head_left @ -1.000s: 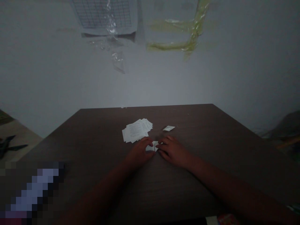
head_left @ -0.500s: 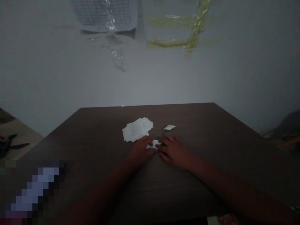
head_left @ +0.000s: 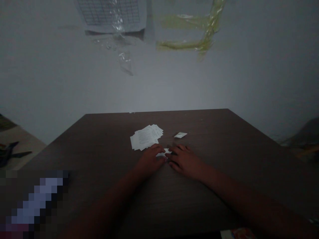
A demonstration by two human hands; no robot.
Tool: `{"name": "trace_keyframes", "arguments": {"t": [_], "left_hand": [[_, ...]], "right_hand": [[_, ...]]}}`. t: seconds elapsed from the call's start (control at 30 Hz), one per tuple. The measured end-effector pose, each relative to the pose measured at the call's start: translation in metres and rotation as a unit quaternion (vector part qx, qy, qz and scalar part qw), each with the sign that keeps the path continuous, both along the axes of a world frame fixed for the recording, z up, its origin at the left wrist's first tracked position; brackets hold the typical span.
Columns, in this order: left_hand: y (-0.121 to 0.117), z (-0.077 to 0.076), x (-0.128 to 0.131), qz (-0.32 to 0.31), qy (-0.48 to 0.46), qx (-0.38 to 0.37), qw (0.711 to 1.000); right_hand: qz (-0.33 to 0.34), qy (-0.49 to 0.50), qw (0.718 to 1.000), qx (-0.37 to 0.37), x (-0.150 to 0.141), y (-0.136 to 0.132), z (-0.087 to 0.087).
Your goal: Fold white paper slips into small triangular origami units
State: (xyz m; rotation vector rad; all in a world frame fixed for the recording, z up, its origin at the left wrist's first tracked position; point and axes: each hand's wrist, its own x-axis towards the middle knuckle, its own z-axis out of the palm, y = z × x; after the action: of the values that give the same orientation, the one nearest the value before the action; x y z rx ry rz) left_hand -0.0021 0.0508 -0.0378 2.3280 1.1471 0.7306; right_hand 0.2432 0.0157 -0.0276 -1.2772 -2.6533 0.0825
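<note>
A small white sheet of paper (head_left: 161, 153) lies on the brown table between my two hands and is partly covered by them. My left hand (head_left: 152, 157) holds its left side, with the thumb at the near edge and the forefinger curled over the far edge. My right hand (head_left: 185, 159) has its fingertips and thumb on the right side of this paper, fingers somewhat apart. Just beyond my left hand lies a fanned pile of white printed papers (head_left: 146, 137). A small folded paper (head_left: 180, 135) rests past my right fingers.
The brown table (head_left: 159, 199) meets a pale wall (head_left: 159, 83) at its far edge. A gridded sheet (head_left: 109, 13) and yellow tape (head_left: 184, 45) are stuck on the wall. At the lower left is a pixelated patch. A colourful object (head_left: 239, 233) shows at the bottom edge.
The left forefinger has shifted slightly to the right over the small paper. My right hand stays almost in place, and the papers around have not moved.
</note>
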Motion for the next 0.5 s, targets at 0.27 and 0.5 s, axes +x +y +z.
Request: {"name": "trace_keyframes", "arguments": {"t": [0.27, 0.5], "left_hand": [[0.0045, -0.0032, 0.0005, -0.017, 0.018, 0.001, 1.0], [0.0046, -0.0027, 0.001, 0.002, 0.033, 0.003, 0.999]], "right_hand": [[-0.009, -0.02, 1.0, -0.011, -0.0036, -0.0019, 0.0051], [-0.005, 0.002, 1.0, -0.01, -0.0013, -0.0059, 0.0093]]}}
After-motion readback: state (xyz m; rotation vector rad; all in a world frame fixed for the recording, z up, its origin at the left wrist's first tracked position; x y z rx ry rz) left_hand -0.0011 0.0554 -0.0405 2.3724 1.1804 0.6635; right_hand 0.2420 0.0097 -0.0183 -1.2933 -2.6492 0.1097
